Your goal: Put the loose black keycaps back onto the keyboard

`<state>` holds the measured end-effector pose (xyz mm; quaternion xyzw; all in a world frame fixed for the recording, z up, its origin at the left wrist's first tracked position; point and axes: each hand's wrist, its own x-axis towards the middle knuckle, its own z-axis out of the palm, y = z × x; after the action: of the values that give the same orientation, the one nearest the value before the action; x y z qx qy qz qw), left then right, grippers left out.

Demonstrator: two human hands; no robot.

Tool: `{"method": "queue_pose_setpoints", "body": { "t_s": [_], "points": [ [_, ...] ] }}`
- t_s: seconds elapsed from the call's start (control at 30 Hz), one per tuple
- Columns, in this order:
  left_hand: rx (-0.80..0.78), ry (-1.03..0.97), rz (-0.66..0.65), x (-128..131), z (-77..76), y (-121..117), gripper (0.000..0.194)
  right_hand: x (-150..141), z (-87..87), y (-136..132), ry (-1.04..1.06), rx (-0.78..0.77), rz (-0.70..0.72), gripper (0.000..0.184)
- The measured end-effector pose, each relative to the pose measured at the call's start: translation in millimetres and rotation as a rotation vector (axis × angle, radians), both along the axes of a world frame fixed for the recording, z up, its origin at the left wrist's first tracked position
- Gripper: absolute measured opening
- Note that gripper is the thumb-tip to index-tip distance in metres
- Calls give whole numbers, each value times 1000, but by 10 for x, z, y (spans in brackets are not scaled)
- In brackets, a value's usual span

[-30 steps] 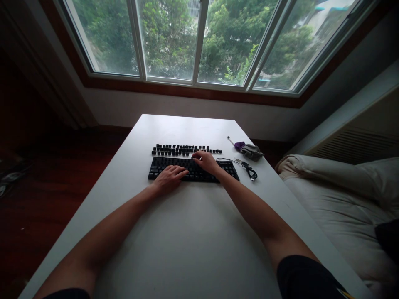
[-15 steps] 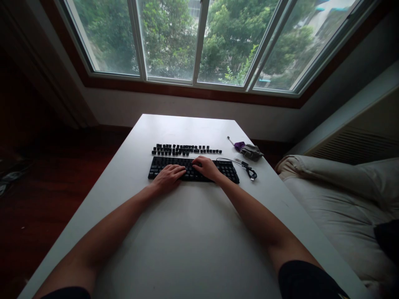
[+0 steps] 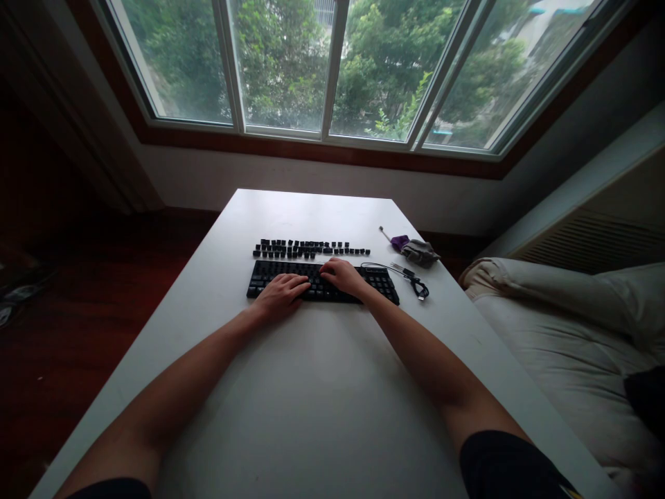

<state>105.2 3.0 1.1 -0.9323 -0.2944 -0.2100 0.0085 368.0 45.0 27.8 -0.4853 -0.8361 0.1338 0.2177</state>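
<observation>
A black keyboard (image 3: 387,283) lies lengthwise across a white table (image 3: 312,388). My left hand (image 3: 283,291) rests flat on its left-middle part, fingers stretched out to the right over the keys. Over the middle of the keyboard, my right hand (image 3: 340,274) is bent down with thumb and fingers drawn together at the keys. Whatever is between those fingertips is too small to make out. Behind the keyboard, loose black keycaps (image 3: 288,251) stand in uneven rows.
Right of the keyboard lies a coiled black cable (image 3: 418,287) with a plug. Beyond it are a grey and purple cloth (image 3: 420,252) and a thin brush-like stick (image 3: 383,233). A light padded seat (image 3: 540,326) stands along the right side; a window (image 3: 327,69) is ahead.
Both hands stay at nearly the same places on the keyboard. The right hand's fingers shift very slightly; the view moves a little.
</observation>
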Motion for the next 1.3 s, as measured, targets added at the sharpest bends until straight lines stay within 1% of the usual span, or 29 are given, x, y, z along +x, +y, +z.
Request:
{"method": "queue_pose_setpoints", "body": {
  "t_s": [0.17, 0.33, 0.43, 0.57, 0.67, 0.8, 0.9, 1.07, 1.2, 1.3],
  "points": [
    [-5, -2, 1, 2, 6, -15, 50, -13, 20, -16, -75, 28, 13, 8],
    [-10, 6, 9, 5, 12, -27, 51, -31, -45, -79, -149, 115, 26, 10],
    [-16, 10, 11, 4, 14, -29, 53, -36, -107, -120, -137, 153, 18, 10],
    [-19, 6, 16, 5, 7, -31, 53, -39, -144, -140, -80, 153, -13, 10],
    [-21, 5, 19, 11, 1, -37, 54, -46, -86, -112, -73, 118, -17, 8],
    [-27, -1, 17, 16, -2, -41, 55, -50, 46, -36, -119, 49, 48, 5],
    [-31, -1, 13, 14, 1, -43, 56, -44, 81, -3, -128, 27, 72, 5],
    [-35, 1, 21, 15, 7, -50, 55, -7, -15, -28, -58, 45, 52, 7],
    [-39, -5, 22, 16, 3, -51, 56, 13, -125, -73, 2, 107, 41, 9],
    [-40, -7, 21, 9, -1, -51, 57, -1, -167, -138, -26, 171, 27, 16]
  ]
}}
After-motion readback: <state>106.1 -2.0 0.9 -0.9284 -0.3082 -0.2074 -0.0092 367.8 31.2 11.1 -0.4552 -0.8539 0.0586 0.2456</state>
